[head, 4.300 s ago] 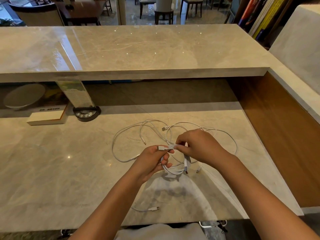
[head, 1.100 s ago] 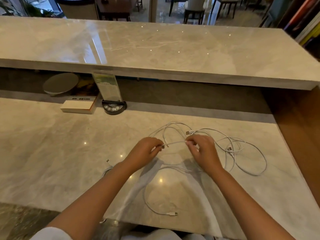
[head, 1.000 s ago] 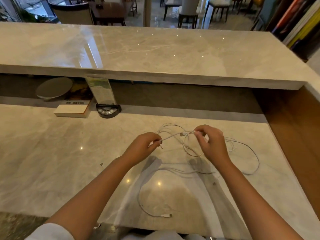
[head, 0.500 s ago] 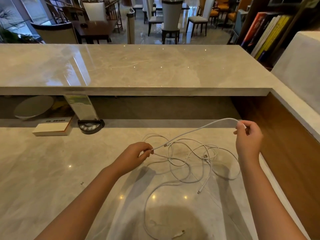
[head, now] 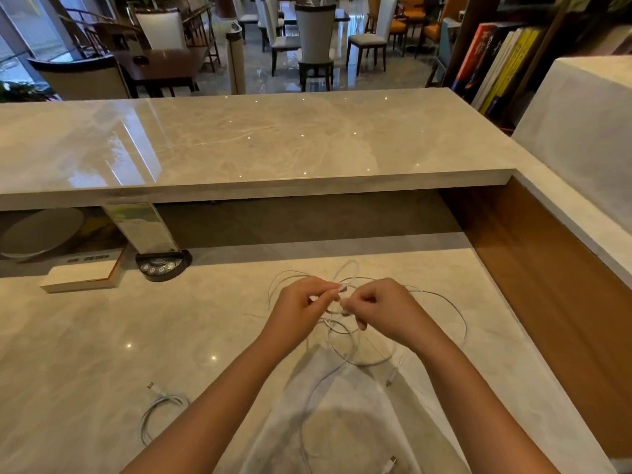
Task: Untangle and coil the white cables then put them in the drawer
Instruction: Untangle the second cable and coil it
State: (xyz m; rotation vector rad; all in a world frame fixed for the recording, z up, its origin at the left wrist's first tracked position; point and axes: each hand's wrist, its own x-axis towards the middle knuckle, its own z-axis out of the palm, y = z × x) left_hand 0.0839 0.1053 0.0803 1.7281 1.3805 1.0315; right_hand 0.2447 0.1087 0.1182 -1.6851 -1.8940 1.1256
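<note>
My 2 forearms are bare, no sleeves in view. My left hand (head: 301, 307) and right hand (head: 386, 311) have no gloves, rings, watch or wristband. Short plain nails.

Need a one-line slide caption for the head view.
Both hands, left and right, pinch tangled white cables above the marble counter.

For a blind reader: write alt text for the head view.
Left hand and right hand pinch a tangle of thin white cables above a glossy beige marble counter. A separate white cable lies near the left forearm.
</note>
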